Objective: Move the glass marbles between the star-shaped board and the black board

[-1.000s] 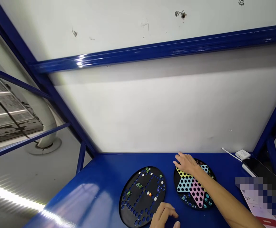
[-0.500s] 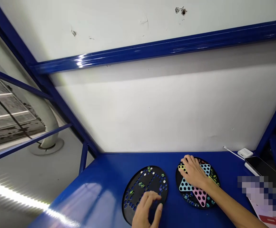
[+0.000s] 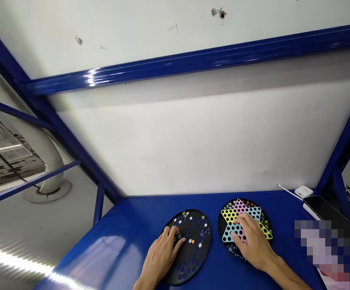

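My left hand (image 3: 162, 251) rests over the left side of a black round board with holes (image 3: 190, 257). Its thumb and fingers are apart around some green marbles (image 3: 178, 237), which they partly cover. White round pieces (image 3: 200, 245) and a small orange piece (image 3: 193, 241) lie on this board, with more green marbles near its far edge. My right hand (image 3: 253, 243) is over a Chinese checkers board (image 3: 229, 216) with a pink, yellow and light-blue star. Its fingers are spread and hide part of the star; nothing shows in them. Coloured glass marbles (image 3: 234, 252) fill the rim.
Both boards are on a blue table (image 3: 126, 225) against a white wall panel (image 3: 193, 153) framed by a blue metal bar (image 3: 163, 66). To the right are a white charger (image 3: 303, 191), a white cable (image 3: 291, 192) and a dark phone (image 3: 326, 206).
My left hand has gone from the near right part of its board to the green marbles at the left. My right hand has drawn back from the star's far left point towards its middle.
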Available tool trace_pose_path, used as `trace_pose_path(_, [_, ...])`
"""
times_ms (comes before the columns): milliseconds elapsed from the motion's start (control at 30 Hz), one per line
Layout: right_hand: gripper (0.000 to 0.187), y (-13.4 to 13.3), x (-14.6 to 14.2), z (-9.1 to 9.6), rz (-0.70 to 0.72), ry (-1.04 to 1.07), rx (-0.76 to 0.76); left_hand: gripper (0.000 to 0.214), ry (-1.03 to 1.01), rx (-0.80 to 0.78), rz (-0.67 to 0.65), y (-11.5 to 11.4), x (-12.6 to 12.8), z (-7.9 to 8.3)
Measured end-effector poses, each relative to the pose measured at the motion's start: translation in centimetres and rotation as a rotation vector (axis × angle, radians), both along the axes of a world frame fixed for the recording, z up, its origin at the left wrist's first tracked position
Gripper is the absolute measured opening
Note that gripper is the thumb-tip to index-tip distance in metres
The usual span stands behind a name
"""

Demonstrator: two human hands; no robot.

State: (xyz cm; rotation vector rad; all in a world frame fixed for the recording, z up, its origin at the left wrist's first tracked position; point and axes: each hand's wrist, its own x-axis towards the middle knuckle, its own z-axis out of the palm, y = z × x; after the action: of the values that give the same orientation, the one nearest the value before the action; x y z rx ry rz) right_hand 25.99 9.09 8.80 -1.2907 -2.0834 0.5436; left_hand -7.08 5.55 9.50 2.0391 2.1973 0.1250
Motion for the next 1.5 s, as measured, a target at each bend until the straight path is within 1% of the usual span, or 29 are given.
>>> trace_pose_path(67, [0.018, -0.2, -0.2, 0.2, 0.020, 0.006, -0.031, 0.035, -0.017, -0.009, -0.014, 0.1, 0.2, 0.2])
trace_pose_path(133, [0.018, -0.4, -0.2, 0.2, 0.035, 0.005, -0.041, 0.035, -0.020, -0.016, 0.007, 0.1, 0.5, 0.4])
trace_pose_path(367, [0.014, -0.4, 0.0, -0.1, 0.022, -0.002, 0.021, 0.034, 0.023, -0.014, 0.072, 0.2, 0.7, 0.5])
trace_pose_path(500, [0.014, -0.4, 0.1, -0.2, 0.048, 0.012, -0.022, 0.044, 0.084, -0.045, 0.083, 0.2, 0.9, 0.5])
trace_pose_path(667, [0.015, -0.4, 0.1, -0.2, 0.061, 0.016, -0.051, 0.050, 0.152, -0.038, 0.200, -0.1, 1.4, 0.6])
trace_pose_path(767, [0.015, -0.4, 0.1, -0.2, 0.064, 0.016, -0.048, 0.054, 0.151, -0.039, 0.233, -0.1, 1.5, 0.7])
trace_pose_path(1000, [0.014, -0.5, 0.1, -0.3, 0.076, 0.046, -0.065, 0.052, 0.096, -0.023, 0.230, -0.1, 1.2, 0.6])
trace_pose_path(1100, [0.013, -0.4, 0.1, -0.3, 0.080, 0.060, -0.052, 0.049, 0.072, 0.014, 0.223, -0.2, 0.9, 0.4])
trace_pose_path(1167, [0.013, -0.4, 0.1, -0.3, 0.081, 0.074, -0.042, 0.047, 0.019, 0.046, 0.222, -0.2, 0.6, 0.3])
trace_pose_path(1300, [0.013, -0.8, -0.4, 0.3, 0.093, 0.132, -0.052, 0.046, -0.086, 0.145, 0.275, -0.2, 0.4, 0.1])
trace_pose_path(1400, [0.012, -1.5, -1.3, 0.6, 0.124, 0.180, -0.055, 0.047, -0.070, 0.106, 0.276, -0.1, 0.7, 0.1])
trace_pose_path(1500, [0.011, -2.3, -2.0, 0.7, 0.170, 0.179, -0.078, 0.049, -0.014, 0.016, 0.228, -0.2, 1.3, 0.2])
